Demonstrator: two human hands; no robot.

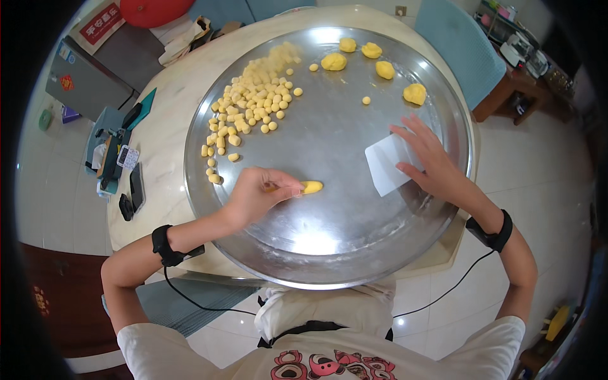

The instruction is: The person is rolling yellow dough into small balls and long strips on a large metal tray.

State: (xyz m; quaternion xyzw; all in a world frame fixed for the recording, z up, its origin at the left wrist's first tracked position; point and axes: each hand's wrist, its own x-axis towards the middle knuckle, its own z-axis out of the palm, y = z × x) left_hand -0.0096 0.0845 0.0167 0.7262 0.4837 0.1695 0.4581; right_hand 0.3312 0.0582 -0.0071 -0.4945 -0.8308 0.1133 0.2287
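My left hand [259,194] pinches a short yellow dough roll [312,186] between thumb and fingers, low over the middle of a large round metal tray [327,142]. Part of the roll is hidden in the fingers. On the right, my right hand [430,164] has its fingers spread over a white dough scraper [387,164], covering its right side. The thumb overlaps the scraper's face; whether it touches is unclear. Many small yellow dough pieces [259,97], cut and floured, form a heap at the tray's upper left. Larger dough lumps, such as one [414,94], sit along the upper right.
A stray dough ball [366,100] lies between the heap and the lumps. White flour marks the tray's near side. The tray stands on a pale marble-look table [152,137], with a phone [137,187] at its left. Cables hang from black wrist straps [167,244].
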